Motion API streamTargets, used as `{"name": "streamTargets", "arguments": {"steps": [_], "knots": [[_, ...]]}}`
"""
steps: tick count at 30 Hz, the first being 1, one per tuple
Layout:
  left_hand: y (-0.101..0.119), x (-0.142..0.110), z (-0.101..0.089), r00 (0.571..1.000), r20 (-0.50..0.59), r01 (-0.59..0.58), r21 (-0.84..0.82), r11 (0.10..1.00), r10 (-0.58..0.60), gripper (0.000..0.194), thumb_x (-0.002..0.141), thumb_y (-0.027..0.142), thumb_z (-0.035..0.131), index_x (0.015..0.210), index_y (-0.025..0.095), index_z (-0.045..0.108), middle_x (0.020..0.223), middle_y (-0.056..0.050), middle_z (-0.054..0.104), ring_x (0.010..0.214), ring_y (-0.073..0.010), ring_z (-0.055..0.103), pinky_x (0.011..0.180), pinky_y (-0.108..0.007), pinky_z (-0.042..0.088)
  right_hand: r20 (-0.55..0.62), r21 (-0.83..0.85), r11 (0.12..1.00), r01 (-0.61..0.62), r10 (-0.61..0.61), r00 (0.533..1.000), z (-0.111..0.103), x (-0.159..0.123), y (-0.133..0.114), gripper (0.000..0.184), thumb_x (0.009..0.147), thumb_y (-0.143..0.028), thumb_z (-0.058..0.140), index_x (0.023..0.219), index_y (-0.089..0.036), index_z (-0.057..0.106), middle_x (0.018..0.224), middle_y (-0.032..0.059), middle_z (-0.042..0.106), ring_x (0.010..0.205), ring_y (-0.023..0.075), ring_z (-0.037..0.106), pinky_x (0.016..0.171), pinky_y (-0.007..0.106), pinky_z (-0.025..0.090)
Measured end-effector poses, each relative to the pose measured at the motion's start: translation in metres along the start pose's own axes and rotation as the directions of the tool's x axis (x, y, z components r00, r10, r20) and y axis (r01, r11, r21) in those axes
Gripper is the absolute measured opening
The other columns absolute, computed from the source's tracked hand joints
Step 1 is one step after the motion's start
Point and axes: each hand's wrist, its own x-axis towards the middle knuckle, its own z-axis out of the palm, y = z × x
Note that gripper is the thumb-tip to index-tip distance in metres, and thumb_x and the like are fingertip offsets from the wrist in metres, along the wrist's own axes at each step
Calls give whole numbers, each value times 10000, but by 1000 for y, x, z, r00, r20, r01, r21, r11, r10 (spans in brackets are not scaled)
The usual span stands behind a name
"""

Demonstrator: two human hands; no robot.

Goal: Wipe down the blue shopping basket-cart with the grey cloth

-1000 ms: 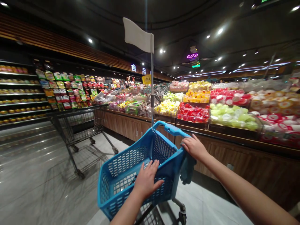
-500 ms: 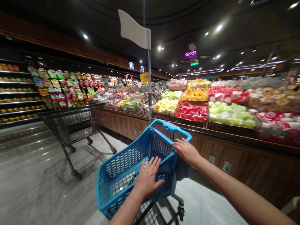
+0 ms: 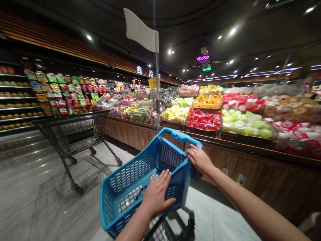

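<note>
Before a wood-fronted counter [image 3: 125,132], centre foreground: one blue cart [image 3: 182,177], standing on grey tiled floor [image 3: 32,187], basket side toward the person, handle [image 3: 179,135] toward the counter.

Item: right hand [image 3: 200,160]. At the cart's upper right corner, where the handle comes down to the basket. Fingers bent over the blue plastic; whether they close firmly around it cannot be told.

Item: left hand [image 3: 157,194]. Palm down at the basket's near side rim, fingers extended, thumb apart; nothing held. Contact with the rim: hidden, cannot be told.

Item: white flag [image 3: 141,30], on a thin pole [image 3: 157,87], upright, apparently fixed at the basket's far corner.

Item: black wire cart [image 3: 82,137], to the left, well apart from both hands.

Stock on the counter: yellow packs [image 3: 175,114], red packs [image 3: 204,119], pale green packs [image 3: 248,124], seated in their bins; neither hand touches any.

Stock beyond, left: hanging packets [image 3: 55,95] and shelves [image 3: 18,97].

Condition of the work, by judgement: right hand placed at the cart; left hand positioned without a closed hold. Cart handling seems under way; how much remains cannot be read from this view.
</note>
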Motion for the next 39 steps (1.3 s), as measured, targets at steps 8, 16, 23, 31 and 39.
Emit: {"name": "streamTargets", "arguments": {"steps": [8,16,23,31,39], "knots": [[0,-6,-4,1000,12,-5,-13,1000,5,939,841,684,462,1542,245,16,1609,-46,110,1469,-268,180,1187,-502,164,47,3,993,119,-119,992,4,-7,-31,207,949,-246,489,1102,-217,625,1069,65,680,1164,248,563,1141,551,240],[-3,-10,0,999,-29,-44,13,999,45,965,838,701,457,1535,255,-39,1609,-49,118,1464,-277,197,1186,-533,134,7,-86,996,11,-10,1000,-11,0,31,228,976,-271,431,1036,-218,644,1099,70,695,1169,262,577,1120,615,218],[-3,-5,5,996,-71,-54,18,998,55,982,832,729,434,1535,234,-40,1602,-67,165,1450,-286,240,1180,-520,162,-72,-30,998,-56,54,996,-2,0,47,276,980,-274,403,1046,-188,657,1199,93,670,1317,299,459,1102,569,333],[-3,-5,4,997,-59,-41,17,999,42,971,835,730,419,1536,240,-39,1605,-67,139,1459,-279,215,1179,-524,158,-68,23,998,64,-63,996,13,-11,-9,264,978,-256,435,1146,-183,625,1219,85,658,1280,274,502,1115,541,343],[-2,-10,-2,999,-23,-29,-7,1000,29,959,839,694,456,1535,260,-41,1603,-46,150,1458,-269,220,1186,-547,129,11,13,995,101,-101,995,-5,-6,37,255,970,-240,449,1158,-223,620,1191,81,670,1168,236,590,1107,560,330]]}}
